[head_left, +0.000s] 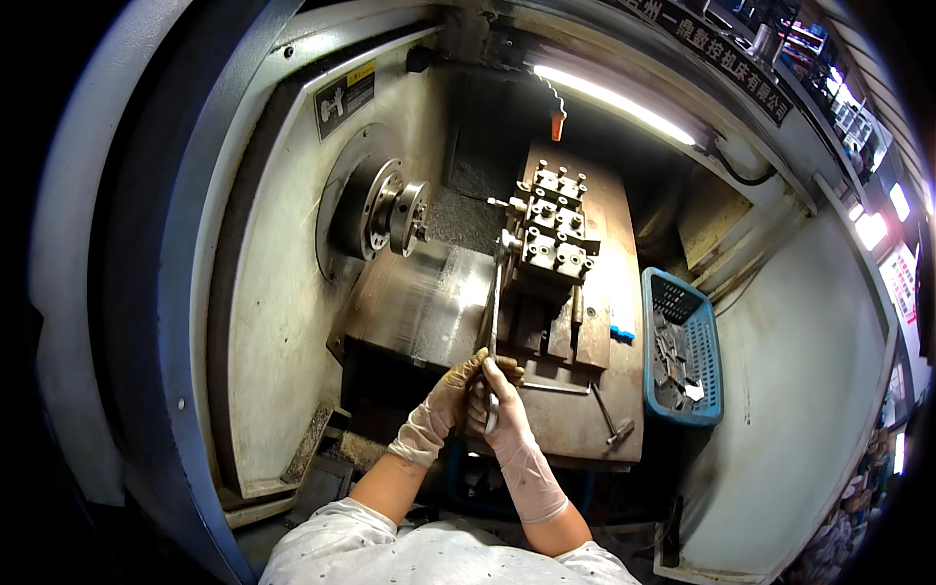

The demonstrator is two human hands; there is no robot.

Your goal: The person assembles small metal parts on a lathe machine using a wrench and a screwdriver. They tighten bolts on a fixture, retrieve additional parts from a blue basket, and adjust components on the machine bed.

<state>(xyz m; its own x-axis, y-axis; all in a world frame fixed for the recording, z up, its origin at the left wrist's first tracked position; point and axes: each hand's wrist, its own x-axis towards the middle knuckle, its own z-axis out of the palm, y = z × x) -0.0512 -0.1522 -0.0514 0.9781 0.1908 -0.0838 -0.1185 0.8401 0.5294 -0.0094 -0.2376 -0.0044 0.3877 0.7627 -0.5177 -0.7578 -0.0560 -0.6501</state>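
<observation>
Speckled pale sleeves fill the bottom edge, and from them both forearms rise into the open lathe enclosure, each hand in a thin cream glove. Left hand (444, 400) and right hand (502, 414) meet at one spot, their fingers (466, 369) wrapped tight together around the lower end of a long wrench (494, 322). Neither hand is free; both are closed on that handle, the left slightly higher and to the left side of it, the right below and to the right of it.

From the grip the wrench runs almost straight away from the person, its long axis pointing up the picture, a touch to the right. Its far end sits at the near left corner of the tool post block (551, 234), a stepped grey steel block studded with rows of socket screws. Whether the head is seated on a screw is too small to tell. The handle is slim, bright metal and catches the lamp light along its length.

Left of the block, well apart, stands the round chuck (395, 210) on the spindle. A second hand tool (609, 414) lies loose on the brown surface (575, 429) near the right hand. Beyond it, on the right, a blue plastic basket (709, 336) holds small grey metal parts. A strip lamp (614, 97) glows overhead.
</observation>
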